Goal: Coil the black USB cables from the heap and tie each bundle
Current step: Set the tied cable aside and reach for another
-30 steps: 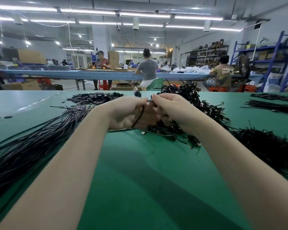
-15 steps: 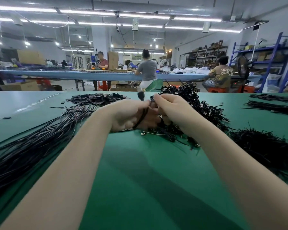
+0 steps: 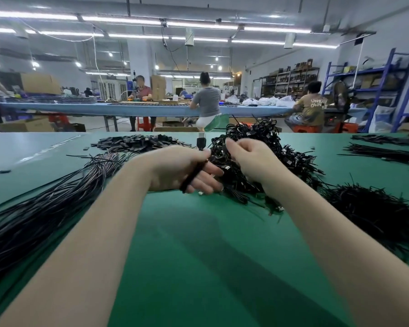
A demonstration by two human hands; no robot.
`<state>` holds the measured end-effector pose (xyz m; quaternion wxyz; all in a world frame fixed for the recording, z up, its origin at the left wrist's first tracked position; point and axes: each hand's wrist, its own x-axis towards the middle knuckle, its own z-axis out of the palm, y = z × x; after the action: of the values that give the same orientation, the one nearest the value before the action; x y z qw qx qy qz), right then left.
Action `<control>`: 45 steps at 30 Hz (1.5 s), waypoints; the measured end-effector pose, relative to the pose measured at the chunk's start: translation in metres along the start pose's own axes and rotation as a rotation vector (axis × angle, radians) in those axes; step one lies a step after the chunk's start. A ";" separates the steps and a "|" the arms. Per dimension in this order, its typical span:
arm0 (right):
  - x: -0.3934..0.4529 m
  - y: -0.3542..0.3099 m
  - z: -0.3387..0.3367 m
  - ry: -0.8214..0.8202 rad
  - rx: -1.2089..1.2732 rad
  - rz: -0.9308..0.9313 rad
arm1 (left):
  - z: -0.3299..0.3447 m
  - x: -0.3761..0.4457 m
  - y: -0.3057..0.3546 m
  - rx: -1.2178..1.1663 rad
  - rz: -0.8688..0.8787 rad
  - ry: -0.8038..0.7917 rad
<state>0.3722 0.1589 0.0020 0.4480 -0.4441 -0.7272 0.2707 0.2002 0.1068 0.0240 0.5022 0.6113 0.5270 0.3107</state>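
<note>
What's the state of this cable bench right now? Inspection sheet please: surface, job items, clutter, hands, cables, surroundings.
Surface: green table, bare in front.
Job's things: coiled cable in left hand; heap of bundles behind the hands.
Clutter: flat black pieces far left; black tie pile right.
Grippers: left hand grips the coil; right hand curled at the heap, its hold unclear.
Cables: long loose cables fanned left.
Surroundings: workers at blue bench; blue shelving.

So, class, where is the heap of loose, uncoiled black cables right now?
The heap of loose cables lies on the green table at the left of the head view, fanning out beside the left forearm, away from the left hand.
</note>
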 end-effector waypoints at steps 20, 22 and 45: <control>-0.007 0.010 0.022 -0.302 0.480 0.283 | 0.011 0.025 -0.019 -0.812 0.229 -0.011; -0.008 0.015 0.026 -0.274 0.450 0.277 | 0.015 0.030 -0.023 -0.753 0.164 0.024; -0.016 0.043 0.047 -0.335 0.406 0.318 | 0.020 0.051 -0.050 -0.730 0.083 0.116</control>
<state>0.3510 0.1645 -0.0603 0.3533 -0.4028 -0.6435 0.5466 0.2143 0.1469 -0.0368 0.6433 0.3939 0.3840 0.5324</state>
